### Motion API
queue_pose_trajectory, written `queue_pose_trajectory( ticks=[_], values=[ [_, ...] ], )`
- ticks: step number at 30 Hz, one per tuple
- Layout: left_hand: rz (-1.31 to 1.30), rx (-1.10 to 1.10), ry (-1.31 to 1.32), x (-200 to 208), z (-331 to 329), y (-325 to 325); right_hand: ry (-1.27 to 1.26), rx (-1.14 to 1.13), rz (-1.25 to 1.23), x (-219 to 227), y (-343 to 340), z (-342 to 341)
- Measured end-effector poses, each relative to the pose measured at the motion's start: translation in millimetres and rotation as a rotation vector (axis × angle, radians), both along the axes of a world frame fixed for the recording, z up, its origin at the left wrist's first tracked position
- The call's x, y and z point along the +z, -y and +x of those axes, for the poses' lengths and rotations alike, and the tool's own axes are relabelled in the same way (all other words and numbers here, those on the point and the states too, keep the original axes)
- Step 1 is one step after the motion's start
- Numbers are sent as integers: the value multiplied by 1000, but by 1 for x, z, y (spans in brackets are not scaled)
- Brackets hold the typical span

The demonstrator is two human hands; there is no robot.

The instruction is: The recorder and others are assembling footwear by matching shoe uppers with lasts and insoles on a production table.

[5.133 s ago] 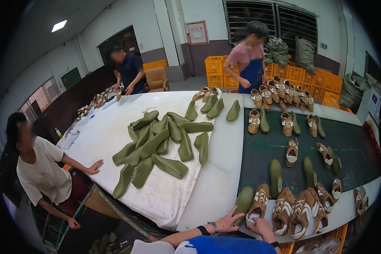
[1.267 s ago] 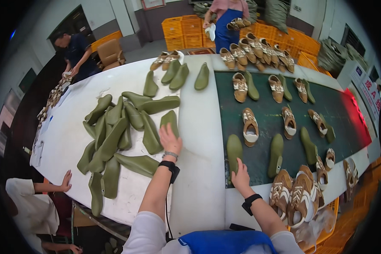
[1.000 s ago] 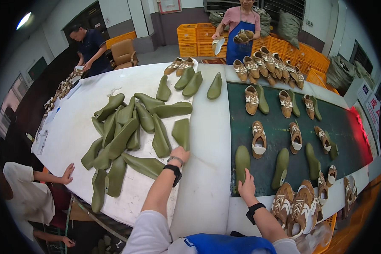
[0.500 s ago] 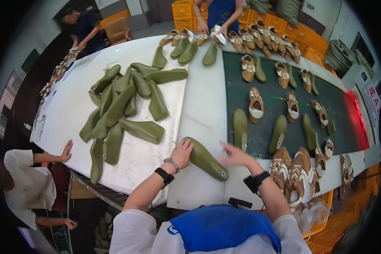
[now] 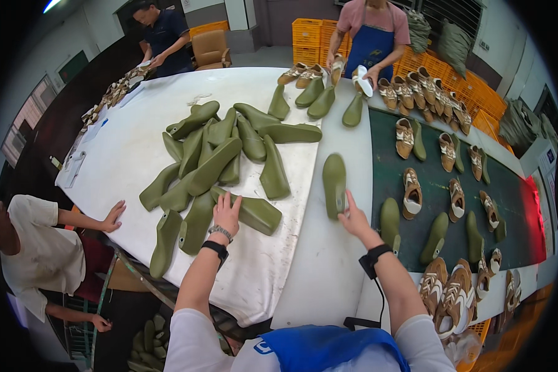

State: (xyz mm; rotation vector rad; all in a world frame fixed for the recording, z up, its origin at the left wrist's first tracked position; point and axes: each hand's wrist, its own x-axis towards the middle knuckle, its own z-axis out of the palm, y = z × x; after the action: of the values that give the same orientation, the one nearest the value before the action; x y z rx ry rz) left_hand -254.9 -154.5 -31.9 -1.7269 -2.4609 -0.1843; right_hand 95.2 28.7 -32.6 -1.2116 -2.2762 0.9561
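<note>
My left hand [image 5: 227, 218] lies with fingers stretched out over one end of a green shoe last [image 5: 257, 214] at the near edge of a heap of lasts [image 5: 214, 166]. My right hand [image 5: 354, 218] is at the heel end of another green shoe last [image 5: 334, 180], its thumb and fingers against that end. This last lies on the pale board [image 5: 313, 254] with its toe pointing away from me. Both wrists wear dark bands.
Right of me, a dark green belt [image 5: 394, 161] carries brown-and-white shoes [image 5: 411, 193] and lasts in rows. More shoes [image 5: 457, 297] stand near my right arm. Co-workers stand at the far side; at left, another person's hand [image 5: 113, 217] rests on the white table [image 5: 130, 161].
My left hand has left the single last and moved onto the heap. That last has turned, toe away from me, and my right hand has come to its heel. The whole view has shifted.
</note>
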Motion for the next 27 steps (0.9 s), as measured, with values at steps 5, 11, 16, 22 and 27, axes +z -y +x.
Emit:
queue_pose_trajectory(
  ticks=[5,11,16,22,27],
  values=[
    [-297,-98,-126,-11,-59,-31,234,242,10,0,-10,-26],
    [-309,-485,-45,-1,-55,-47,78,352,-190,8,36,-44],
    [188,-864,73,-17,55,-39,-33,407,47,-11,72,-48],
    [207,-884,193,1,117,-75,258,60,-60,24,100,-1],
    [507,-29,240,-32,47,-155,277,-109,159,15,111,34]
  ],
)
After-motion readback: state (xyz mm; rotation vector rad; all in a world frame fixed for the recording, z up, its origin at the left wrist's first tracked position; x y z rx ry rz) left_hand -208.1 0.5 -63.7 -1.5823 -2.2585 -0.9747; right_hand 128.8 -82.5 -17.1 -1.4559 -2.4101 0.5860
